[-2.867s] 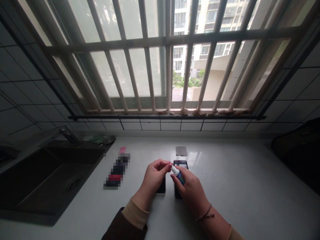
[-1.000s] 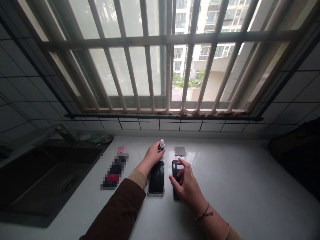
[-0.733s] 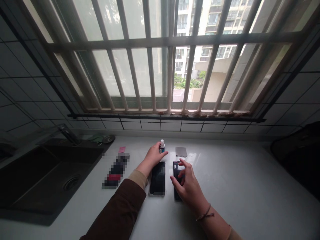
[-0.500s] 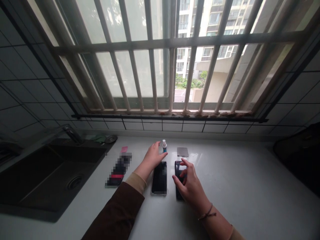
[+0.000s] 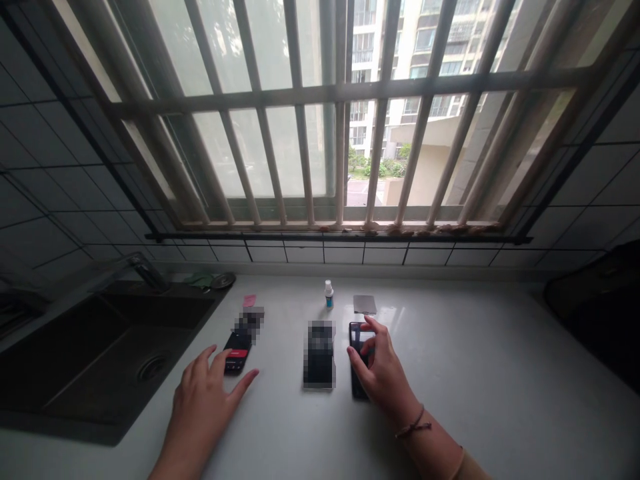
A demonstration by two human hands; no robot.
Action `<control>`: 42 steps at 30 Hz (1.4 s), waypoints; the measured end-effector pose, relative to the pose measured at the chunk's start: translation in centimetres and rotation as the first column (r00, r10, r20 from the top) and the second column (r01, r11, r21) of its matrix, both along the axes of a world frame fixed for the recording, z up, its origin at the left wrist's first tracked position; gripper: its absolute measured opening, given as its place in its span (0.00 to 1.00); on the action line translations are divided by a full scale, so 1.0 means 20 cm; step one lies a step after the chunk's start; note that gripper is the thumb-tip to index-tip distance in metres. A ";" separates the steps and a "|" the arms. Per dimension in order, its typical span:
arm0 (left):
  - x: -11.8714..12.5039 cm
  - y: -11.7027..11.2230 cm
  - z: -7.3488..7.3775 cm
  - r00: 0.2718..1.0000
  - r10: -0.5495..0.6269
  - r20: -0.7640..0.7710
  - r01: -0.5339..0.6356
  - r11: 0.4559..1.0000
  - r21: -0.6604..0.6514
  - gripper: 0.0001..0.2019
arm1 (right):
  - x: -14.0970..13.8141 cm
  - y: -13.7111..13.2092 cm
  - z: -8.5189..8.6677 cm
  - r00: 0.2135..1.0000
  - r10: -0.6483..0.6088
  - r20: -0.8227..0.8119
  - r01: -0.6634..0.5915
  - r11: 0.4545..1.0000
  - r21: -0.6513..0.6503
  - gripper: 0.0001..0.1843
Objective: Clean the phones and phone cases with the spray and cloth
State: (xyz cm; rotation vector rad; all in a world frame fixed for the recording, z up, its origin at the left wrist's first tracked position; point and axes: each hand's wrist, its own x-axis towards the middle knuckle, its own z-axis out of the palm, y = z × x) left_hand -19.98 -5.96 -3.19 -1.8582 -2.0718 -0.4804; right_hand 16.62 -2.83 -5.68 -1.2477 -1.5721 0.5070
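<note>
My left hand point(image 5: 207, 383) is open, thumb and fingers spread, beside the near end of a dark phone point(image 5: 237, 360) with a red band on its lit screen. Part of that phone is pixelated. In the middle lies a second dark phone point(image 5: 319, 363), also pixelated, with neither hand on it. Over a third black phone point(image 5: 359, 383) on the right is my right hand point(image 5: 375, 363), its fingers curved and apart. It partly hides this phone; whether it touches the phone I cannot tell. A small white bottle point(image 5: 329, 294) with a blue label stands upright behind the middle phone.
A grey cloth or pad point(image 5: 365, 305) lies behind the right phone, and a pink slip point(image 5: 249, 301) behind the left one. The dark sink point(image 5: 75, 373) with its faucet point(image 5: 147, 273) borders the counter point(image 5: 450, 373) on the left. A dark object point(image 5: 600, 307) stands far right.
My left hand has moved from near the white bottle, left and toward me, to the left phone. My right hand has hardly moved.
</note>
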 end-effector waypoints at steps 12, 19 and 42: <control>-0.05 0.02 -0.09 0.989 0.145 0.000 -0.143 0.973 -0.180 0.24 | -0.01 0.00 0.01 1.000 -0.027 -0.001 0.027 1.000 -0.013 0.35; -0.03 0.01 -0.08 0.989 0.150 -0.014 -0.150 0.976 -0.155 0.25 | 0.00 -0.01 0.03 0.999 -0.034 0.019 0.035 0.999 -0.039 0.32; -0.04 0.04 -0.07 0.987 0.158 0.035 -0.149 0.972 -0.184 0.28 | 0.04 0.01 0.07 0.974 -0.081 0.212 0.116 0.981 -0.156 0.12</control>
